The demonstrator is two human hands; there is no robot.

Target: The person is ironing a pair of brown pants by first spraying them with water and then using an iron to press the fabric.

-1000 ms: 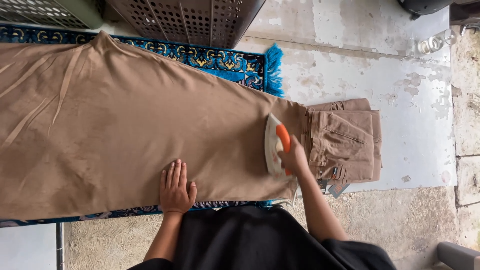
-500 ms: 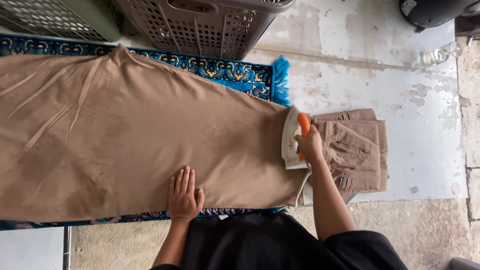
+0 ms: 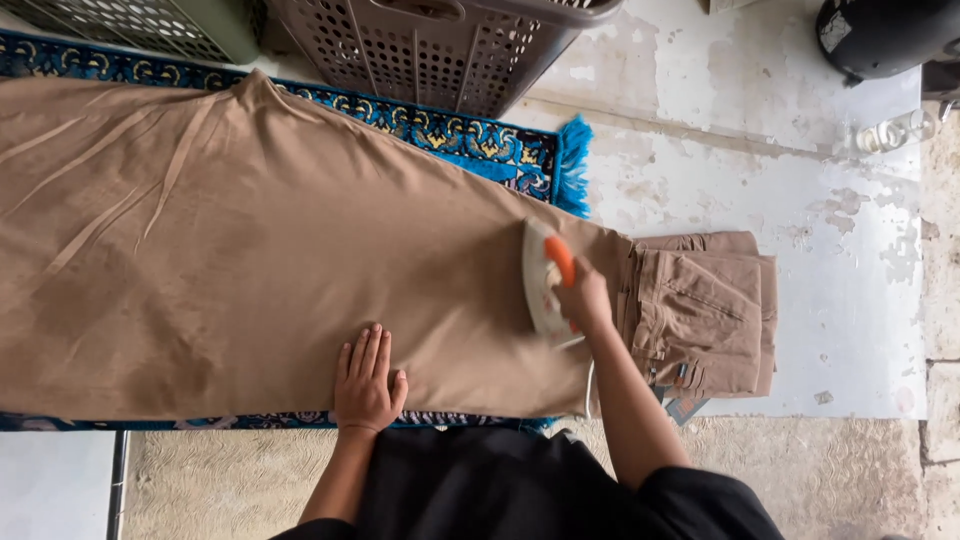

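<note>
Tan cloth (image 3: pixel 250 250) covers the blue patterned rug (image 3: pixel 470 140). Right hand (image 3: pixel 583 300) clasps an iron (image 3: pixel 545 280) on the cloth's right end, beside folded trousers (image 3: pixel 705 320); left hand (image 3: pixel 367 380) lies flat, fingers together, at its near edge.

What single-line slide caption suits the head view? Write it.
Right hand presses a white, orange-handled iron on wide tan cloth; left hand lies flat on it, beside folded tan trousers.
</note>
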